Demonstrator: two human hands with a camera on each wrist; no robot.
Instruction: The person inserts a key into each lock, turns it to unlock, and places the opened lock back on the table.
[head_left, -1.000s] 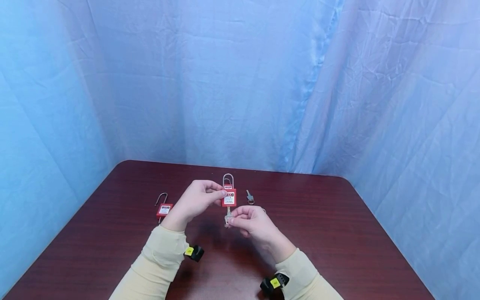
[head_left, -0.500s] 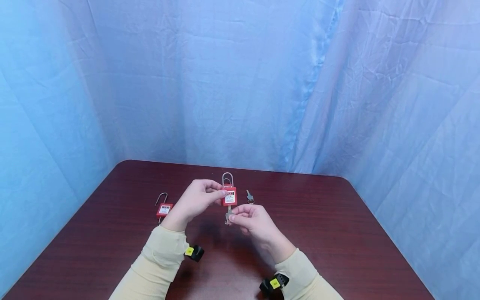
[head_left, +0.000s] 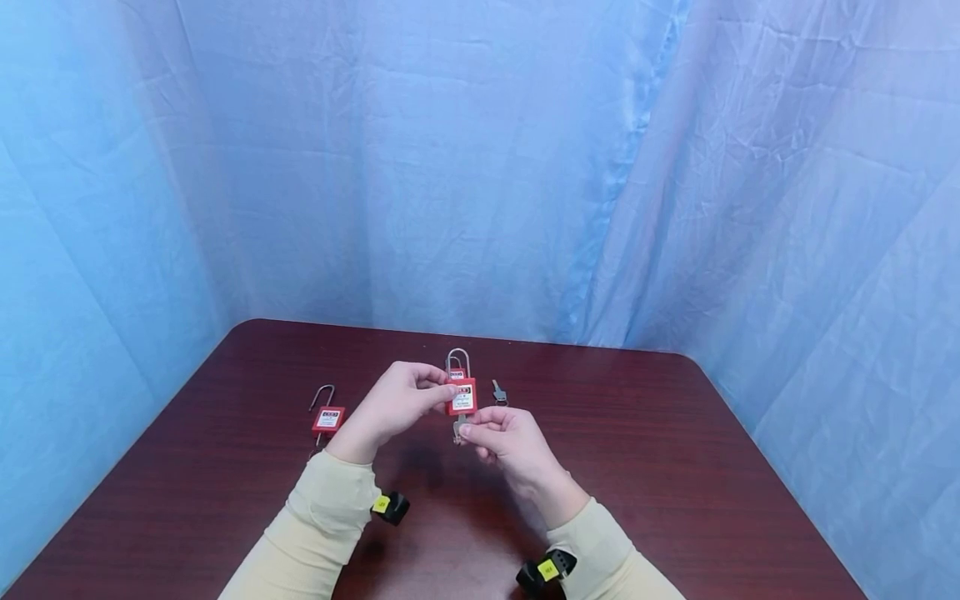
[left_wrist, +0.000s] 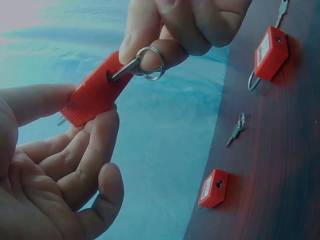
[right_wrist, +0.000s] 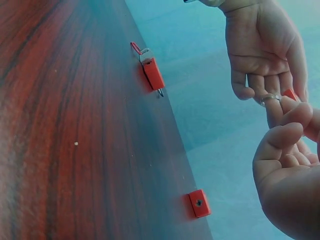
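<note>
A red padlock is held above the bench, pinched by the left hand. The key, pinched by the right hand, has gone from below the lock into the keyhole; turning likely follows.

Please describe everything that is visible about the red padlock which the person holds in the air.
The red padlock has a small red body that looks like plastic, a white label on its front and a long silver metal shackle above, both legs seated in the body. It is held about upright above the table. The left hand pinches its body between thumb and fingers. A silver key with a ring sits in the keyhole in its underside, pinched by the right hand.
</note>
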